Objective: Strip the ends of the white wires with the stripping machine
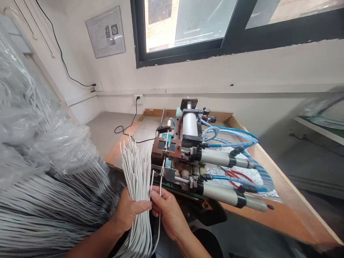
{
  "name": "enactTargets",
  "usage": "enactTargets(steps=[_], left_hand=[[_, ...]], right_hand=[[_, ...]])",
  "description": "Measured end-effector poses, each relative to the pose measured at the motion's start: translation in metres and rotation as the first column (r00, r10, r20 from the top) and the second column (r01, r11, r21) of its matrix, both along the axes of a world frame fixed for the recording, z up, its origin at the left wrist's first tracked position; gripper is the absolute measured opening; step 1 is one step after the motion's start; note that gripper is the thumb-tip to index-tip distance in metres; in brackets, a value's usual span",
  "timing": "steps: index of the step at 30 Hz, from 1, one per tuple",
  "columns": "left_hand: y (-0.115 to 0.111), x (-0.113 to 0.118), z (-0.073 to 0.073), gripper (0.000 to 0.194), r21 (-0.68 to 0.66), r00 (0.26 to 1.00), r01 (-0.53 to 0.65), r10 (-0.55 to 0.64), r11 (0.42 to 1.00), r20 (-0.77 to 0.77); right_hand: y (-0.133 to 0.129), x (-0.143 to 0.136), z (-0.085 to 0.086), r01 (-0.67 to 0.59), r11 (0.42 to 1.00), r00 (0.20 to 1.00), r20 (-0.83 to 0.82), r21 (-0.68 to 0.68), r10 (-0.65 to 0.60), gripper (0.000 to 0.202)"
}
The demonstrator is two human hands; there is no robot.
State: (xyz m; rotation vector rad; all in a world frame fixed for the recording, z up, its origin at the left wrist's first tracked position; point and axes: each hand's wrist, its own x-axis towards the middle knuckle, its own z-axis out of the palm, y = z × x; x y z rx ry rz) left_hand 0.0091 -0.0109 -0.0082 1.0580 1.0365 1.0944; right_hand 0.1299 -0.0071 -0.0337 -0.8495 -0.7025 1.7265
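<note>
My left hand (127,211) is wrapped round a thick bundle of white cables (138,175), its thumb lying across the front. The cut ends fan upward above the fist. To the right of the bundle, my right hand (168,211) is closed in a pinch at a single white cable (160,188). That cable rises to the jaws of a pneumatic wire-stripping machine (166,147), and a small reddish part shows near its top end. A second cable end (152,179) stands up beside my right fingertips. Whether those fingers hold it too, I cannot tell.
Large bunches of grey-white cables (53,208), partly under clear plastic (48,132), fill the left side. Two air cylinders (223,193) and blue hoses (242,136) stick out on the machine's right. A wooden-edged tray (301,211) surrounds it. A black power cord (135,113) runs to the wall.
</note>
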Motion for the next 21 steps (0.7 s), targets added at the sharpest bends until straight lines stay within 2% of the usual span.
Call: enactTargets(steps=[3, 5, 10, 14, 17, 19, 21], left_hand=[[0.000, -0.001, -0.001, 0.020, 0.044, 0.997, -0.032, 0.035, 0.999, -0.073], [0.000, -0.002, -0.002, 0.022, 0.042, 0.998, -0.040, 0.043, 0.998, -0.055], [0.000, -0.003, -0.006, 0.020, 0.036, 0.996, -0.088, 0.088, 0.996, -0.020], [0.004, -0.004, -0.005, 0.019, 0.007, 0.995, -0.097, 0.097, 0.995, -0.016], [0.008, -0.005, 0.001, 0.016, 0.031, 0.992, -0.119, 0.120, 0.992, -0.027], [0.010, -0.005, 0.005, 0.012, 0.059, 0.991, -0.120, 0.123, 0.991, -0.056], [0.013, -0.005, 0.010, 0.010, 0.078, 0.990, -0.124, 0.129, 0.989, -0.064]], right_hand=[[-0.003, -0.001, 0.003, 0.052, 0.994, 0.987, 0.148, 0.101, -0.066, 0.028], [-0.006, -0.001, 0.003, 0.105, 0.985, 0.971, 0.201, 0.134, -0.131, 0.029], [-0.017, -0.003, 0.001, 0.116, 0.986, 0.962, 0.236, 0.116, -0.141, 0.029], [-0.021, -0.003, -0.001, 0.124, 0.974, 0.949, 0.266, 0.187, -0.172, 0.030], [-0.022, 0.000, -0.003, 0.147, 0.961, 0.912, 0.344, 0.235, -0.224, 0.022], [-0.021, 0.001, -0.007, 0.205, 0.954, 0.906, 0.326, 0.220, -0.270, 0.021], [-0.019, 0.002, -0.010, 0.292, 0.946, 0.915, 0.245, 0.144, -0.320, 0.022]])
